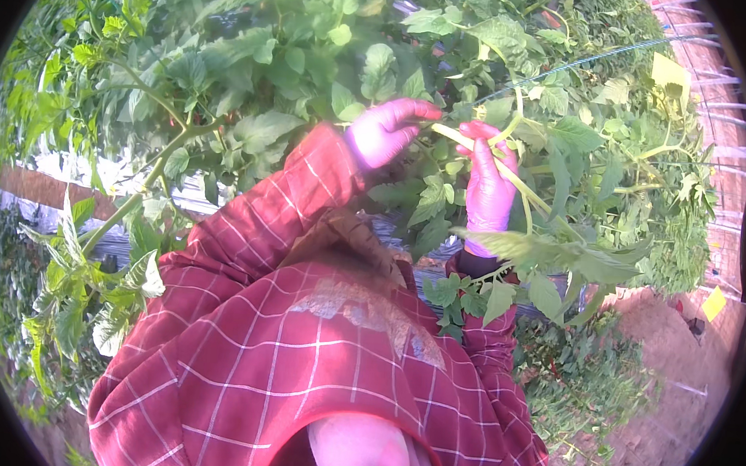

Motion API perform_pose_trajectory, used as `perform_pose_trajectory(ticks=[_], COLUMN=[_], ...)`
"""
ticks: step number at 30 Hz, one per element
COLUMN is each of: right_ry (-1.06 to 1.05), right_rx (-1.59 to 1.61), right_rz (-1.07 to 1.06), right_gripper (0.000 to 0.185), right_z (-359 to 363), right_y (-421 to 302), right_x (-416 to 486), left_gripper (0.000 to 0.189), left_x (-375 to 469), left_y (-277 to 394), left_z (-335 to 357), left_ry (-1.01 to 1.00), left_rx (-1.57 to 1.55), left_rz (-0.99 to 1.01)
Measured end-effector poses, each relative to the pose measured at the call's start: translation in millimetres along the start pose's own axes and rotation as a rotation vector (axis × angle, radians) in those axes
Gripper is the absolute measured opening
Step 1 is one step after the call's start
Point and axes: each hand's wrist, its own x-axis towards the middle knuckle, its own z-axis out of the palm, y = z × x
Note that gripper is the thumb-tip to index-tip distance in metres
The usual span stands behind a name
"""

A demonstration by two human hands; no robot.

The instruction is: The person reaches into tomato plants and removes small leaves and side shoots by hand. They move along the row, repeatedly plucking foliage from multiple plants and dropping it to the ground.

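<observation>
My right hand [491, 182], in a pink glove, is closed around a thick pale-green tomato stem [520, 182]. The stem's bare end [449, 133] sticks out past the fingertips towards the left. Just left of that end is my left hand [388, 131], gloved too and slightly blurred. Its thumb and fingers are apart, and I see nothing held between them. A leafy shoot [543, 254] hangs across my right wrist. Dense tomato leaves [435, 201] lie below and behind both hands.
A blue-green twine [584, 62] runs taut from near the hands to the upper right. A long tomato stem [144, 186] leans at the left. Yellow cards [671, 74] hang at the right, near bare soil [669, 369]. Silvery mulch film [98, 171] shows at the left.
</observation>
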Motion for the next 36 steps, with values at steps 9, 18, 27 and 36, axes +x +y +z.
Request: perform_pose_trajectory(ticks=[9,18,27,36], right_ry=[0.042,0.193,-0.245,-0.341], right_rx=[0.119,-0.247,-0.187,-0.521], right_rz=[0.003,-0.392,-0.29,-0.575], right_gripper=[0.025,0.042,0.033,0.03], right_z=[14,-46,-2,24], right_y=[4,86,24,1], right_x=[-3,-17,37,98], left_gripper=[0.043,0.038,0.037,0.045], left_x=[39,51,52,65], left_y=[61,79,26,29], left_z=[23,29,-15,-37], left_ry=[-0.197,-0.539,-0.194,-0.302], left_rx=[-0.174,-0.447,-0.63,-0.44], left_rz=[-0.033,0.05,0.151,0.043])
